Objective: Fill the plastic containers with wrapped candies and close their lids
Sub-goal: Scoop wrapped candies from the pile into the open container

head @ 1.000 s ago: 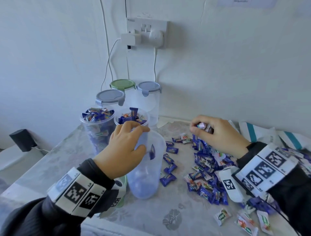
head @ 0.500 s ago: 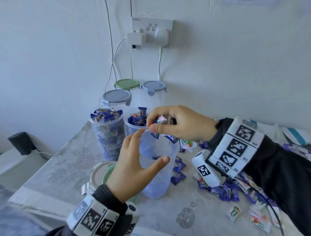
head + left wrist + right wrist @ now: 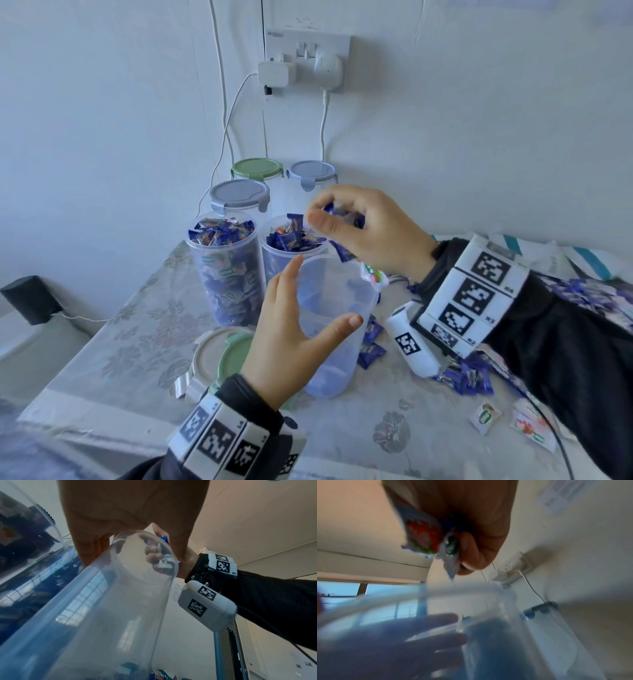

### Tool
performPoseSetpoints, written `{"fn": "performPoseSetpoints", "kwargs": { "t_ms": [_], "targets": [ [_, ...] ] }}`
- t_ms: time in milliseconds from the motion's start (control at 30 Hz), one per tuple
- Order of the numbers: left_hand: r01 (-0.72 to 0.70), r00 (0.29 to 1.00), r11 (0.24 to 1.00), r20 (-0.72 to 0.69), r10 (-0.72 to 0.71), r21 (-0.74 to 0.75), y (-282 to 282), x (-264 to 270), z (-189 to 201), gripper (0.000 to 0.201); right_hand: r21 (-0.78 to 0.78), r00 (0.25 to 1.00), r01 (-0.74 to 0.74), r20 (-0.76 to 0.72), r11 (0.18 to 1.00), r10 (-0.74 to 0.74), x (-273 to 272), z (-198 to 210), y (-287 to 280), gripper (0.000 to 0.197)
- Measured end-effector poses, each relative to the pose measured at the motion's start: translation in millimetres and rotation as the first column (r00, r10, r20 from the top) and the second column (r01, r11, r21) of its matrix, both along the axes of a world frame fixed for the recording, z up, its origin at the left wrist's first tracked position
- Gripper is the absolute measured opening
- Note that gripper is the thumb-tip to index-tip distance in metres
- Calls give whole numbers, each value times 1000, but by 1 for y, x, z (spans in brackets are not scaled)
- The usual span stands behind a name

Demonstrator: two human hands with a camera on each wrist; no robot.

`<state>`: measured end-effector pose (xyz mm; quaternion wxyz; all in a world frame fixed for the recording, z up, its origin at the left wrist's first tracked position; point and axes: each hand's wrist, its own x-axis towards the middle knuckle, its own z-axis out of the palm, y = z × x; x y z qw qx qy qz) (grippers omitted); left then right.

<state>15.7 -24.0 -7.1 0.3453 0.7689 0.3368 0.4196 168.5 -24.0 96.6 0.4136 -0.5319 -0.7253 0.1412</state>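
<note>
An empty clear plastic container (image 3: 334,363) stands at the table's middle. My left hand (image 3: 323,291) cups its upper wall, thumb in front and fingers behind; the left wrist view shows the palm (image 3: 128,507) against the container (image 3: 111,601). Just above the container's mouth my right hand (image 3: 359,233) grips a handful of wrapped candies, with a blue one (image 3: 342,254) and a white one (image 3: 373,277) poking out below. In the right wrist view the white candy (image 3: 423,538) hangs over the rim (image 3: 436,592).
Two open containers (image 3: 226,274) (image 3: 291,240) full of candies stand behind. Three lidded containers (image 3: 239,200) sit by the wall under a socket with cables. Loose lids (image 3: 219,356) lie front left. Candies (image 3: 466,377) are heaped at the right.
My right hand lifted a handful of candies from the pile and carried it left to above the container. My left hand shifted from the rim to the container's side.
</note>
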Motion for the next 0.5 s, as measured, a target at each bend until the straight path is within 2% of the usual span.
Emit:
{"fn": "performPoseSetpoints", "kwargs": {
  "t_ms": [67, 133, 267, 400, 500],
  "targets": [
    [-2, 1000, 1000, -7, 3, 12, 0, 0, -1, 101, 131, 978, 87, -199, 987, -60, -6, -11, 0, 20],
    [-4, 1000, 1000, -1, 4, 12, 1, 0, -1, 102, 185, 958, 146, -270, 972, -92, -11, -24, -2, 17],
    [13, 1000, 1000, 24, -13, 4, 0, 0, 0, 95, 129, 962, 139, -251, 982, -103, -15, -46, -10, 17],
    [23, 999, 1000, 26, -23, -10, 2, 1, -1, 112, 77, 958, 76, -281, 994, -51, -14, -56, -18, 23],
    [27, 999, 999, 46, -26, -19, 2, 1, 0, 109, 65, 962, 45, -270, 997, -26, -13, -59, -21, 28]
  ]
}}
